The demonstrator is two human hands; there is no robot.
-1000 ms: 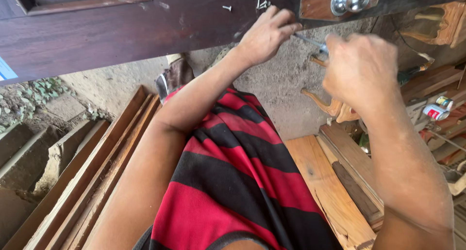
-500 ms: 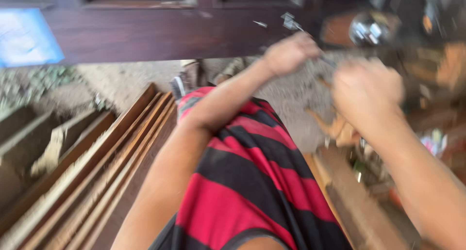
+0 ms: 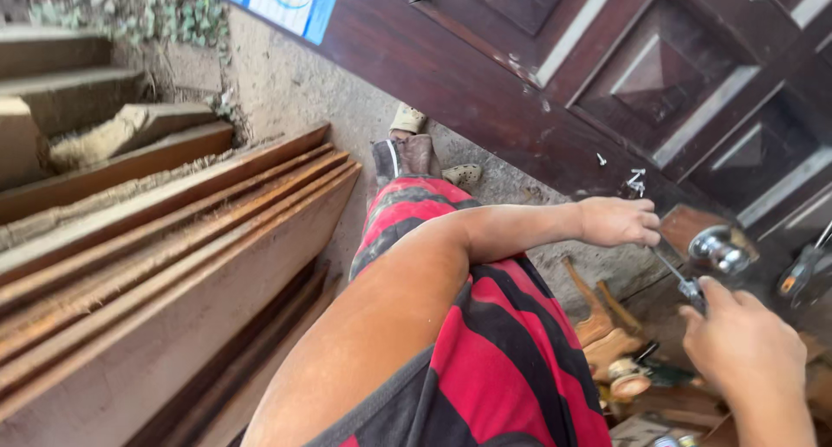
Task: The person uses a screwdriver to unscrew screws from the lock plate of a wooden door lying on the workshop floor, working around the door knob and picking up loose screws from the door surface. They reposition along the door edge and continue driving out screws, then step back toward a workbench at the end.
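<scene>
Head view: a person in a red-and-black striped garment bends over a dark wooden door [image 3: 485, 83] that lies across the upper right. The left hand [image 3: 617, 221] reaches out along the door's lower edge, its fingers curled together near the rod; whether it grips anything cannot be told. The right hand [image 3: 747, 353], low at the right, is closed, thumb and fingers pinching the near end of a thin metal rod [image 3: 676, 275] that slants up toward the left hand. Just right of the rod's upper part a round chrome knob [image 3: 719, 249] sits on a brown wooden block [image 3: 681, 225] against the door. A few small screws [image 3: 636, 183] lie on the door's edge, just above the left hand. Long planks [image 3: 173, 265] are stacked at the left, with steps [image 3: 78, 109] beyond them in the upper left corner. Two feet in sandals [image 3: 406, 152] stand on the dirt floor under the door. Wood offcuts and small tins [image 3: 629, 379] lie on the floor below the hands.
</scene>
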